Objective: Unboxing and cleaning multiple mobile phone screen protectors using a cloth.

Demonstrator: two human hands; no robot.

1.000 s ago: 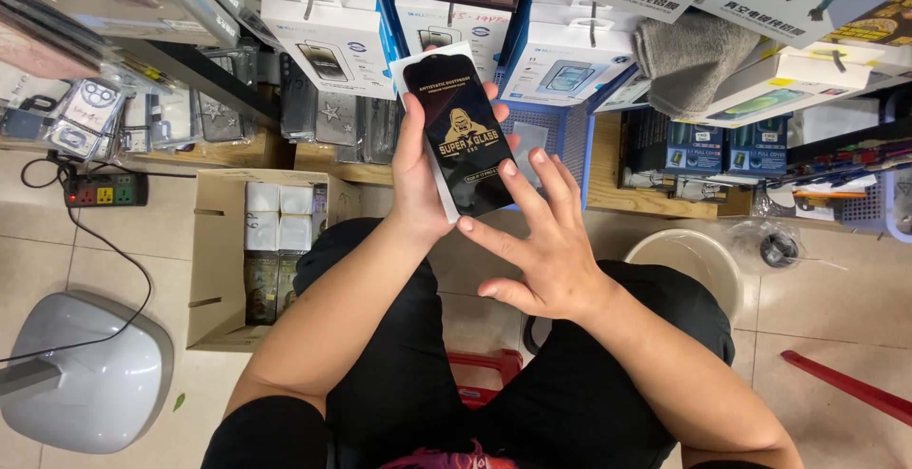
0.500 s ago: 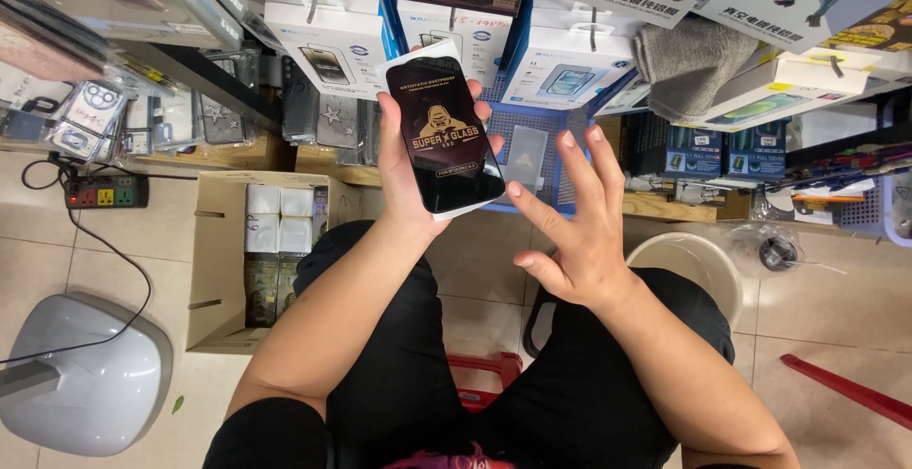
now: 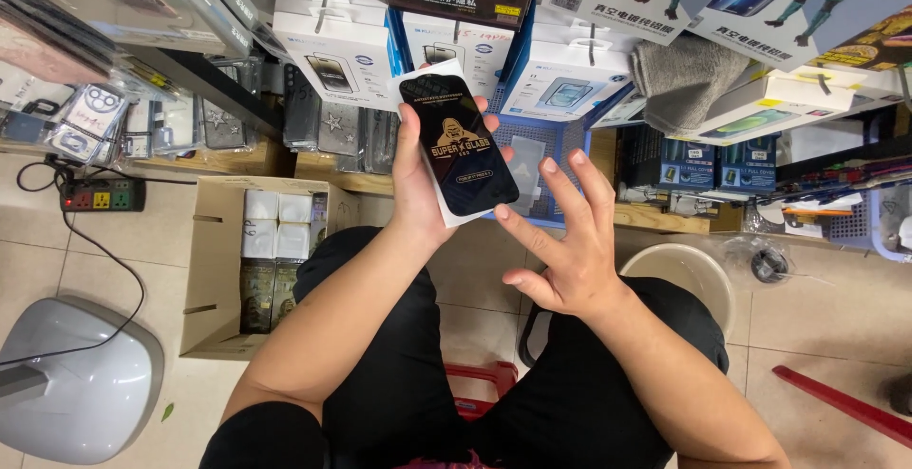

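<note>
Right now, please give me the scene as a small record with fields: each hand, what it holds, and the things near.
left hand: holds a flat black packet with a white edge, raised upright
right hand: empty, fingers spread, beside the packet, apart from it
behind the hands: white boxes on shelves, a grey cloth
floor, left side: open cardboard box, power strip, grey rounded cover
floor, right side: white bucket

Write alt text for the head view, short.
A seated person's left hand holds up a flat black-fronted, white-edged screen-protector packet, while the right hand hovers beside it, fingers spread and holding nothing. Below left, an open brown cardboard box of small packs stands on the tiled floor.
</note>
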